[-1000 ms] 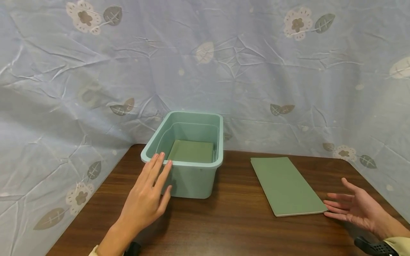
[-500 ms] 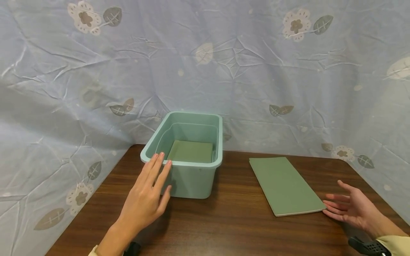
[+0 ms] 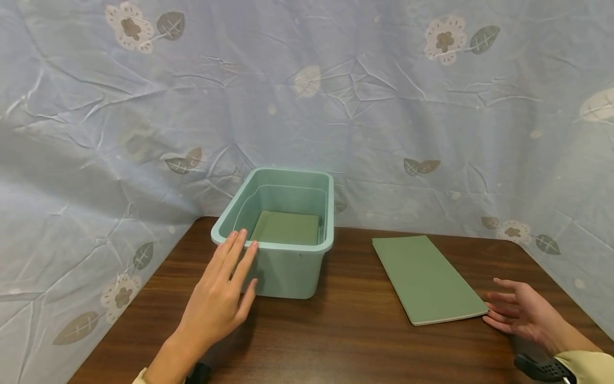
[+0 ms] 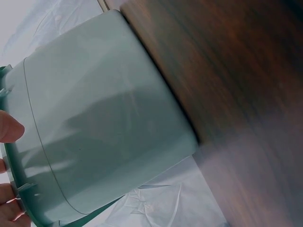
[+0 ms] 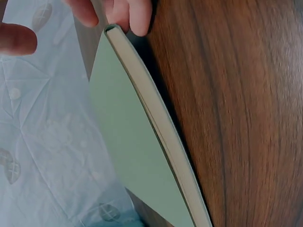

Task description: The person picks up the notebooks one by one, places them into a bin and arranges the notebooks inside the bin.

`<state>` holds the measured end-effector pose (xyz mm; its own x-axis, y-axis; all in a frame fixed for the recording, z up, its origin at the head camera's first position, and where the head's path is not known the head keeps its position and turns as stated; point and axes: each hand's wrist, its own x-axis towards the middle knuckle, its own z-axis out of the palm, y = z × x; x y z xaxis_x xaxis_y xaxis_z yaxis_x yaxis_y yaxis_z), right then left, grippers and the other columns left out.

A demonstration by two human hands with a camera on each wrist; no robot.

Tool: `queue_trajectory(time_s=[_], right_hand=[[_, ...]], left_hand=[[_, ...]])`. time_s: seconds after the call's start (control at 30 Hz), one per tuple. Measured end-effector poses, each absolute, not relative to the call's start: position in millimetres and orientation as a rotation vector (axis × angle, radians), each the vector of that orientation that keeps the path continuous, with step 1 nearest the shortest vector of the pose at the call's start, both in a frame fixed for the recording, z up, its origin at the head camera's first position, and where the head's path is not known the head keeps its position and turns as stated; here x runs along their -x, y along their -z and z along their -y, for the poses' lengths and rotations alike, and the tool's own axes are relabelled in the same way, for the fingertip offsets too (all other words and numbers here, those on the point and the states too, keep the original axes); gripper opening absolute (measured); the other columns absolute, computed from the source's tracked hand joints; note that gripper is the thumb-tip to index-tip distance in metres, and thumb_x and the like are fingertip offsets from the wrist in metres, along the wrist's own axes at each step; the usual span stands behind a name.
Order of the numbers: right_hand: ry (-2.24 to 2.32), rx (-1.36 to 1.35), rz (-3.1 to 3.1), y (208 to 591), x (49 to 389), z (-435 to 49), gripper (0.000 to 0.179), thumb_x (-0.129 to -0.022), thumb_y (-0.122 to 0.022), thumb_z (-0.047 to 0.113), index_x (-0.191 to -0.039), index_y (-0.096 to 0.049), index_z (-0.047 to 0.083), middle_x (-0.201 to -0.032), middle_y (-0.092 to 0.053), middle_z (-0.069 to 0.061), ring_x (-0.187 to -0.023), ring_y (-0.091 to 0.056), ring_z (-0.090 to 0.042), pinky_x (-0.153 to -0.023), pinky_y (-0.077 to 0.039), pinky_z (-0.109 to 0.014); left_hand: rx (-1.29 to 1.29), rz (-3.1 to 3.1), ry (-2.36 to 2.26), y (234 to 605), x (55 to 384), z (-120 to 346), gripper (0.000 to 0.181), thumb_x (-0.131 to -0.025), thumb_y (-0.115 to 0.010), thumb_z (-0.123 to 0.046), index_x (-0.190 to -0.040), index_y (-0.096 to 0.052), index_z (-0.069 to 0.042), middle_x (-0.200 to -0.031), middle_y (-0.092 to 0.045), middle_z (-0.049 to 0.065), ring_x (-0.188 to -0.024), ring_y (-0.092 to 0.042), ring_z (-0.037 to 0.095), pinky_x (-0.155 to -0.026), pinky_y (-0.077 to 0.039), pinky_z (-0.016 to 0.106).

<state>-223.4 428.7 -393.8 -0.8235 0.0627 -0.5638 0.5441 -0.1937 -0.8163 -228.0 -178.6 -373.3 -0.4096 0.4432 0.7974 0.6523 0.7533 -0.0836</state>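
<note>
A green notebook (image 3: 427, 280) lies on the table at the right, its pale page edges (image 5: 158, 111) facing the right wrist view. My right hand (image 3: 525, 314) is at its near right corner; fingertips (image 5: 139, 16) touch or nearly touch the corner from the side and below. The thumb (image 5: 19, 39) stays apart from the cover. At the left, a pale teal plastic bin (image 3: 288, 272) holds another green notebook (image 3: 287, 228) flat on its floor. My left hand (image 3: 216, 298) lies with straight fingers over the bin's near left rim, thumb (image 4: 10, 128) along the outer wall.
The dark wooden table (image 3: 345, 341) carries the bin and the loose notebook. A pale floral cloth (image 3: 364, 133) hangs behind and along both sides, close to the table's edges. Dark straps (image 3: 544, 368) sit at the wrists.
My right hand has shifted slightly left, its thumb lowering toward the notebook. The notebook's far end has slid very slightly left. My left hand and the bin stay put.
</note>
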Motion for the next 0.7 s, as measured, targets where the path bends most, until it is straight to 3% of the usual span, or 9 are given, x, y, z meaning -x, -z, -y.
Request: queue_trajectory(time_s=[0.1,0.2,0.23,0.33,0.4,0.47,0.57,0.7], right_hand=[[2.07,-0.688,-1.779,394,225,-425,0.046,-0.1,-0.049,0.046,-0.14,-0.031,0.03,-0.143,-0.032,-0.026,-0.107,-0.05,-0.027,-0.102,-0.052,-0.049],[2.053,-0.679,-1.819,394,227,-422,0.023,-0.1,-0.05,0.04,-0.121,-0.052,0.029,-0.152,-0.017,-0.031,-0.111,-0.045,-0.03,-0.1,-0.054,-0.047],[2.042,-0.67,-1.836,393,227,-421,0.022,-0.1,-0.052,0.039,-0.117,-0.054,0.025,-0.152,-0.018,-0.031,-0.111,-0.046,-0.03,-0.099,-0.054,-0.047],[1.997,-0.654,-1.885,392,229,-418,0.036,-0.097,-0.059,0.036,-0.125,-0.054,0.014,-0.139,-0.039,-0.024,-0.105,-0.056,-0.025,-0.096,-0.056,-0.044],[1.98,-0.646,-1.899,392,230,-417,0.05,-0.095,-0.064,0.034,-0.133,-0.045,0.007,-0.123,-0.053,-0.014,-0.097,-0.062,-0.021,-0.094,-0.057,-0.042],[1.964,-0.623,-1.904,393,231,-417,0.043,-0.095,-0.064,0.032,-0.129,-0.052,0.006,-0.109,-0.058,-0.004,-0.092,-0.065,-0.018,-0.09,-0.058,-0.039],[1.931,-0.591,-1.919,395,232,-416,0.017,-0.097,-0.06,0.029,-0.104,-0.068,0.016,-0.101,-0.062,0.002,-0.09,-0.065,-0.016,-0.086,-0.058,-0.036],[1.839,-0.527,-1.981,396,233,-410,0.019,-0.099,-0.057,0.029,-0.105,-0.073,0.021,-0.102,-0.063,0.005,-0.09,-0.065,-0.013,-0.082,-0.056,-0.033]], left_hand=[[0.823,2.072,0.304,374,228,179,0.058,-0.101,-0.039,-0.031,-0.149,-0.04,0.001,-0.16,-0.028,0.021,-0.147,-0.03,0.04,-0.125,-0.021,0.044],[0.823,2.073,0.307,373,229,179,0.058,-0.101,-0.039,-0.031,-0.149,-0.04,0.0,-0.16,-0.028,0.021,-0.148,-0.029,0.04,-0.124,-0.022,0.045],[0.822,2.073,0.308,373,229,179,0.058,-0.101,-0.039,-0.031,-0.149,-0.04,0.0,-0.16,-0.028,0.021,-0.147,-0.029,0.04,-0.124,-0.022,0.046],[0.822,2.069,0.31,373,229,180,0.058,-0.101,-0.039,-0.031,-0.149,-0.04,0.0,-0.159,-0.029,0.022,-0.147,-0.03,0.041,-0.124,-0.022,0.046],[0.821,2.07,0.309,373,229,180,0.058,-0.101,-0.039,-0.032,-0.149,-0.04,0.0,-0.159,-0.03,0.022,-0.147,-0.03,0.041,-0.124,-0.023,0.046],[0.821,2.072,0.306,373,229,180,0.058,-0.101,-0.039,-0.032,-0.149,-0.04,0.0,-0.159,-0.03,0.023,-0.147,-0.03,0.041,-0.124,-0.022,0.046],[0.824,2.077,0.301,374,229,180,0.058,-0.101,-0.038,-0.032,-0.15,-0.04,0.0,-0.159,-0.03,0.023,-0.148,-0.029,0.04,-0.124,-0.022,0.046],[0.825,2.075,0.302,375,229,180,0.058,-0.101,-0.039,-0.032,-0.149,-0.04,0.0,-0.159,-0.03,0.023,-0.147,-0.03,0.041,-0.124,-0.022,0.046]])
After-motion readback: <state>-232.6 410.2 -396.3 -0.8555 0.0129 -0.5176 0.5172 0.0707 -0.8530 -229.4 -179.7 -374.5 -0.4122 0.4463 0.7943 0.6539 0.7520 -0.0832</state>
